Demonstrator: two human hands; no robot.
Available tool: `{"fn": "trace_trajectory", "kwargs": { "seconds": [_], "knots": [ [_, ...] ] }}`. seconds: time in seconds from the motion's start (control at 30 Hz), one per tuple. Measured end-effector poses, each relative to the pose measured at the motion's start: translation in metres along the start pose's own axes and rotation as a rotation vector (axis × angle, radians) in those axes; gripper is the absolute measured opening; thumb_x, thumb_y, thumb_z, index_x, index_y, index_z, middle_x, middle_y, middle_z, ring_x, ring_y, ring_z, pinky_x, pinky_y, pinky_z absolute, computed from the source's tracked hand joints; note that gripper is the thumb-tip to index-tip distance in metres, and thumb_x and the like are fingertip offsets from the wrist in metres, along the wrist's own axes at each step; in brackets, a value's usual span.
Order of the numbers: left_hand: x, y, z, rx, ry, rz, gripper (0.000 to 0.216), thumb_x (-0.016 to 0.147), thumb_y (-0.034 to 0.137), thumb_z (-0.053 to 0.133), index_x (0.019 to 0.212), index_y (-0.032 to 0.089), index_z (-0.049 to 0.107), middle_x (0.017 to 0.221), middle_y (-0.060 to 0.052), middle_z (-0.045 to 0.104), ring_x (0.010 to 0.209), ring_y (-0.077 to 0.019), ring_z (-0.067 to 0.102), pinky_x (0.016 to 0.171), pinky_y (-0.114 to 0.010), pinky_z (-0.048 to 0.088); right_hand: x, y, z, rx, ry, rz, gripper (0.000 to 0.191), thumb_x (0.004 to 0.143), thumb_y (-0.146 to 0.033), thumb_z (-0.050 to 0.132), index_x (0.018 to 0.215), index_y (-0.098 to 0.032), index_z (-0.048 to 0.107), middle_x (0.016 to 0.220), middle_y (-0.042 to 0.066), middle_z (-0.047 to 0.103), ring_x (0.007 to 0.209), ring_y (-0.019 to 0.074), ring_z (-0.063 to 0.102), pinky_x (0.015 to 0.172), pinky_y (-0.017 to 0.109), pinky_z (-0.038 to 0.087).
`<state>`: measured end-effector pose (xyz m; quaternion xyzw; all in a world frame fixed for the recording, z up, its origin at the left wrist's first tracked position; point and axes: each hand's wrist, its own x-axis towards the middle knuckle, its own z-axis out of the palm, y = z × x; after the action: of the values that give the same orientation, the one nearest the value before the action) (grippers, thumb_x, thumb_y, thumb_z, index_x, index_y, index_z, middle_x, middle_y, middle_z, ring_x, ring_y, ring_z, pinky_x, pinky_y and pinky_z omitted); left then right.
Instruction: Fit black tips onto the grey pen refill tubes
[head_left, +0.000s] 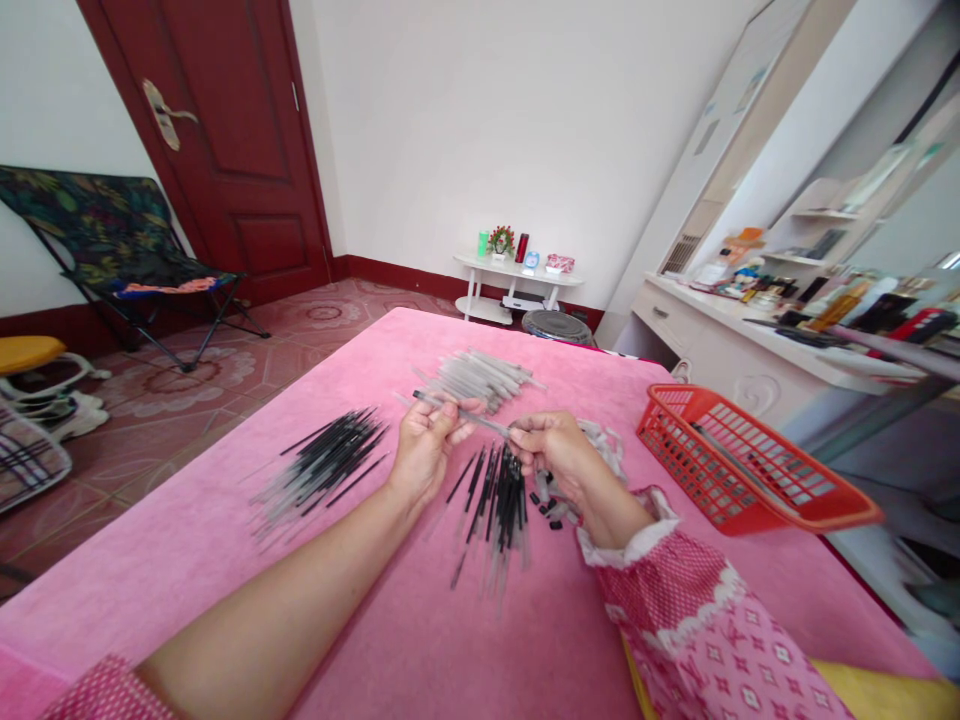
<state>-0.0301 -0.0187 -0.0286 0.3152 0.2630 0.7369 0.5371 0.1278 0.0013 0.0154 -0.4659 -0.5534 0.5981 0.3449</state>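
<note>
Clear tube (489,422) spans left grip (424,445), right grip (553,447), both pinching; dark end (427,398) beyond left.

A leaf-print folding chair (97,225) stands near a dark-red door (240,150) as cosmetics (841,302) crowd a white dressing table (701,335).

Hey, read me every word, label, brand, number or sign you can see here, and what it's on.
No text is readable.
Pink patterned cloth sleeve with white ruffled trim: small printed motifs, possibly letters, too blurred.
Assorted small bottles on the white drawer-fronted dresser: any labels too small and blurred.
Thin translucent plastic tube between left hand and right hand: no legible print.
</note>
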Motion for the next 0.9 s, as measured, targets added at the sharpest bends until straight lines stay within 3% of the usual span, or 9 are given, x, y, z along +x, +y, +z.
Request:
{"fn": "trace_trajectory", "kwargs": {
  "seconds": [0.13,0.3,0.4,0.5,0.63,0.73,0.8,0.9],
  "knots": [
    [0.001,-0.003,0.002,-0.008,0.018,-0.030,0.027,0.070,0.029,0.071,0.086,0.015,0.055,0.091,-0.006,0.070,0.087,-0.0179,0.066,0.072,-0.026,0.052,0.005,0.001,-0.005,-0.184,0.003,-0.071,0.012,0.065,-0.025,0.058,0.060,-0.015,0.055,0.050,-0.003,0.052,0.040,0.0075,0.044,0.041,0.021,0.039],
    [0.001,-0.009,0.003,-0.008,0.028,-0.071,0.024,0.072,0.029,0.069,0.086,0.014,0.058,0.089,-0.007,0.070,0.086,-0.0174,0.066,0.075,-0.027,0.052,0.002,-0.003,-0.008,-0.788,0.081,-0.388,0.013,0.072,-0.028,0.059,0.069,-0.017,0.065,0.064,0.001,0.063,0.058,0.0126,0.055,0.056,0.024,0.039],
    [-0.001,-0.011,0.006,0.037,-0.003,-0.100,0.026,0.071,0.030,0.070,0.088,0.012,0.061,0.089,-0.008,0.069,0.086,-0.0179,0.066,0.072,-0.026,0.052,-0.002,0.000,-0.004,-1.031,0.140,-0.498,0.013,0.071,-0.029,0.063,0.079,-0.021,0.070,0.079,0.003,0.069,0.073,0.0165,0.059,0.065,0.026,0.040],
    [-0.002,-0.012,0.008,0.094,-0.024,-0.082,0.033,0.070,0.034,0.070,0.094,0.011,0.063,0.091,-0.010,0.069,0.085,-0.0183,0.066,0.071,-0.026,0.053,-0.002,0.004,0.002,-1.086,0.147,-0.540,0.022,0.071,-0.025,0.064,0.092,-0.023,0.070,0.090,0.004,0.070,0.081,0.0182,0.061,0.071,0.027,0.040],
    [-0.001,-0.011,0.005,0.217,-0.024,-0.049,0.046,0.076,0.047,0.059,0.105,0.012,0.062,0.096,-0.012,0.068,0.078,-0.0176,0.066,0.061,-0.025,0.053,-0.001,-0.011,-0.005,-1.017,0.168,-0.534,0.014,0.073,-0.022,0.059,0.083,-0.019,0.069,0.079,0.003,0.069,0.071,0.0159,0.060,0.063,0.025,0.041],
    [0.002,-0.011,0.000,0.285,-0.018,-0.036,0.049,0.080,0.052,0.050,0.101,0.011,0.063,0.089,-0.012,0.068,0.070,-0.0159,0.065,0.053,-0.023,0.051,-0.003,-0.042,-0.033,-0.893,0.275,-0.548,0.016,0.074,-0.025,0.055,0.079,-0.015,0.067,0.073,0.004,0.068,0.065,0.0148,0.060,0.060,0.024,0.042],
    [0.004,-0.013,-0.002,0.305,0.002,-0.033,0.049,0.080,0.053,0.049,0.097,0.010,0.063,0.083,-0.011,0.068,0.064,-0.0144,0.063,0.050,-0.022,0.050,-0.008,-0.064,-0.065,-0.859,0.426,-0.532,0.021,0.073,-0.029,0.055,0.082,-0.013,0.066,0.069,0.004,0.066,0.058,0.0146,0.058,0.056,0.025,0.041],
    [0.005,-0.014,-0.003,0.312,0.021,-0.037,0.048,0.079,0.055,0.050,0.093,0.011,0.064,0.078,-0.009,0.068,0.058,-0.0129,0.061,0.046,-0.021,0.046,-0.021,-0.082,-0.127,-1.064,0.667,-0.422,0.022,0.070,-0.032,0.057,0.079,-0.014,0.066,0.067,0.007,0.065,0.056,0.0159,0.057,0.054,0.027,0.039]
  ]
}}
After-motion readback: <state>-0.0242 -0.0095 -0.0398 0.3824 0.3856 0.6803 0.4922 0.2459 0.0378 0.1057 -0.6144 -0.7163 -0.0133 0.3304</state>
